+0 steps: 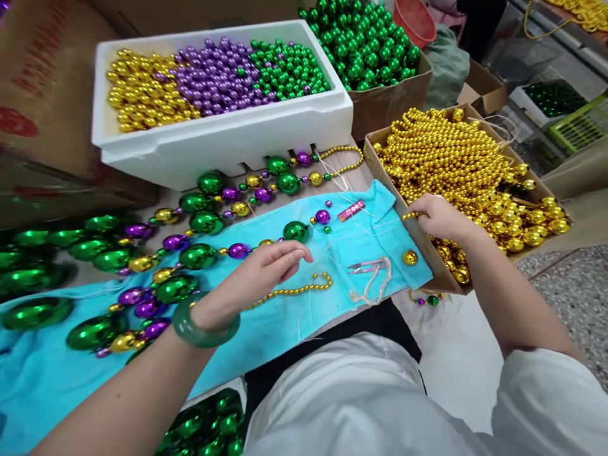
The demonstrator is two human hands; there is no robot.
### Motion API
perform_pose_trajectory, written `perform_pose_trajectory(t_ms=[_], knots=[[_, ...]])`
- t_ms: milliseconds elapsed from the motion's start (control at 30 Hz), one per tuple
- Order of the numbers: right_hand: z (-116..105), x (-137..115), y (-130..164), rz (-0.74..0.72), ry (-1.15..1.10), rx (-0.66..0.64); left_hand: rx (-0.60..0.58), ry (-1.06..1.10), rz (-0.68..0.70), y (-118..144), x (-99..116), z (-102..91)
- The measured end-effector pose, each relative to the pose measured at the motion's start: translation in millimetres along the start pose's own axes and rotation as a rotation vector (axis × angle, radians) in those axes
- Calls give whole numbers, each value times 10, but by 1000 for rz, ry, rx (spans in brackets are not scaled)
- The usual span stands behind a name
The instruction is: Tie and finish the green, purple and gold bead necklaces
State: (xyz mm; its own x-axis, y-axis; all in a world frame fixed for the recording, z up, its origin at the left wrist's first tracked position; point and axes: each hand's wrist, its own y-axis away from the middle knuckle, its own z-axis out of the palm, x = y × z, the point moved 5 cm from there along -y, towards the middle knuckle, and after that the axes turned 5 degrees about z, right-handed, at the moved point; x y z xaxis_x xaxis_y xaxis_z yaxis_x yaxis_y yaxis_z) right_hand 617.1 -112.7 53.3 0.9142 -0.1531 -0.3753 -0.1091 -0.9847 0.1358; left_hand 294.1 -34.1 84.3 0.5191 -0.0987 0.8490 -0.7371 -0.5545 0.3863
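Observation:
My left hand (266, 272), with a green bangle (206, 329) at its wrist, hovers over a blue cloth (266, 345). Its fingers are pressed together; anything between them is hidden. A short gold bead strand (304, 289) runs out from beneath this hand. At the left edge of the cardboard box (418, 253), my right hand (434, 218) pinches a gold bead string (412, 215), whose end pokes out leftward. Behind my left hand lies a strung garland with a large green bead (295, 232) and a purple bead (323, 217). Tweezers (365, 266) lie on the cloth near a single gold bead (410, 257).
A white foam box (228, 136) holds gold, purple and green beads in sections. Large green beads (370, 44) fill a carton behind it. Strung garlands (175, 242) spread across the left. A small red packet (351, 210) and loose white threads lie on the cloth.

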Motion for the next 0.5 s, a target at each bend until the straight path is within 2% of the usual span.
perform_pose_trajectory(t_ms=[67, 133, 233, 300, 367, 433, 500], knots=[[-96, 91, 24, 57, 70, 8, 41, -4, -57, -14, -120, -82], [-212, 157, 55, 88, 110, 43, 28, -13, -99, -44, -233, -119], [-298, 71, 103, 39, 61, 53, -139, -133, -105, -127, -327, -27], [-267, -140, 134, -44, 10, 15, -258, -321, -72, -211, -317, 92], [-183, -424, 160, -132, -15, -40, -297, -505, -21, -323, -244, 209], [-78, -714, 172, -196, -36, -83, -249, -585, 47, -451, -110, 304], [19, -964, 161, -225, -68, -107, -116, -527, 135, -573, 60, 361]])
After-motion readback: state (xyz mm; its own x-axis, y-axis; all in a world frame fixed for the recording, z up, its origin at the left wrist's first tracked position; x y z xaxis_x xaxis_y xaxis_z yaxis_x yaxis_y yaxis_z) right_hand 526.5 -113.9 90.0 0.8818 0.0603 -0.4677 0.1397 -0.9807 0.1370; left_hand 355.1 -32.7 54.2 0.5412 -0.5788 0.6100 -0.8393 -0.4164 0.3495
